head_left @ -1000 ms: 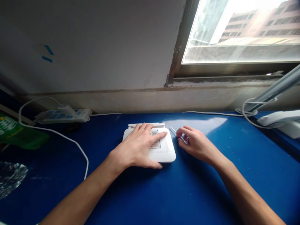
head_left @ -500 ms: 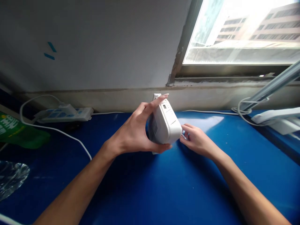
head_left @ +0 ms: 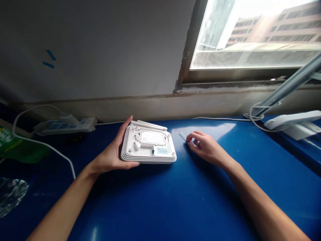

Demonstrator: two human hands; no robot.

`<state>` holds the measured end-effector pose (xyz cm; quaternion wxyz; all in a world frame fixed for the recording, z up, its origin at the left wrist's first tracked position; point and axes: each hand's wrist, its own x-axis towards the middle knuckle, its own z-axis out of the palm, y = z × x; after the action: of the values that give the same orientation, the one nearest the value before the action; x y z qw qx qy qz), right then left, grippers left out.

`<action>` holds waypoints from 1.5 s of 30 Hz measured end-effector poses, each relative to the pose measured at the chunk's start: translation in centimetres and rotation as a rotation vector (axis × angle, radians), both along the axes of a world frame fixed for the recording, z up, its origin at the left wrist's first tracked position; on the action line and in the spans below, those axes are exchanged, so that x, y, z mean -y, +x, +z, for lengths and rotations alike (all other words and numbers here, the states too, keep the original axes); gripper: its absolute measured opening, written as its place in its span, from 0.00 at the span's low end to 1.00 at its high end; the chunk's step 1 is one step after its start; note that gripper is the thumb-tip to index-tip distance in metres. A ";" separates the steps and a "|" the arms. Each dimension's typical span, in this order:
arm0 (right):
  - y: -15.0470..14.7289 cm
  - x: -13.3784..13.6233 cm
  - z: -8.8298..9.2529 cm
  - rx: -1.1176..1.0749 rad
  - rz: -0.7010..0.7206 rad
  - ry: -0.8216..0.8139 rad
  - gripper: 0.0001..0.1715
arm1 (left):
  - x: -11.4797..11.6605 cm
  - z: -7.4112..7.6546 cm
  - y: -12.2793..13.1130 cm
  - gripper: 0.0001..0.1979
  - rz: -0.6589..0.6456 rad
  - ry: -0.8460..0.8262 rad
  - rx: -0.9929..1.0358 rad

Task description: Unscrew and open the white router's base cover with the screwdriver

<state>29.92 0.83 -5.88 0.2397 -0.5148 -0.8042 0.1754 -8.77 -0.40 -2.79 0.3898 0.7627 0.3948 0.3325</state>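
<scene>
A white router [head_left: 148,146] lies upside down on the blue table [head_left: 160,197], its vented underside and label facing up, antennas folded along the far edge. My left hand [head_left: 112,155] grips its left side, thumb under the near edge and fingers along the far corner. My right hand [head_left: 204,147] rests on the table just right of the router, fingers curled round a thin screwdriver [head_left: 185,138] whose metal shaft points up and left toward the router.
A white power strip [head_left: 67,124] with a white cable sits at the back left, near a green packet [head_left: 15,145] and clear plastic wrap [head_left: 11,194]. At the right stand a white lamp base [head_left: 293,122] and coiled cable. A wall and window ledge close the back.
My left hand lifted the router, turned it over and set it down underside up, slightly further left. My right hand stayed beside it holding the screwdriver.
</scene>
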 end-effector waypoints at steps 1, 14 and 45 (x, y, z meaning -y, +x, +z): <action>0.0 0.0 0.0 0.002 0.001 -0.003 0.06 | 0.3 -0.5 -0.2 0.67 -0.006 -0.046 0.025; -0.1 0.0 0.2 -0.011 -0.001 0.022 0.08 | 0.9 -2.5 1.2 0.65 0.149 -0.045 -0.169; -2.3 0.4 1.2 -0.520 -0.156 0.004 0.21 | 2.3 -3.0 2.6 0.47 0.134 0.227 -0.583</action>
<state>27.59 0.40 -4.64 0.4519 -0.5125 -0.6738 0.2813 -6.15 -2.71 -5.74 0.1496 0.8367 0.4997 0.1668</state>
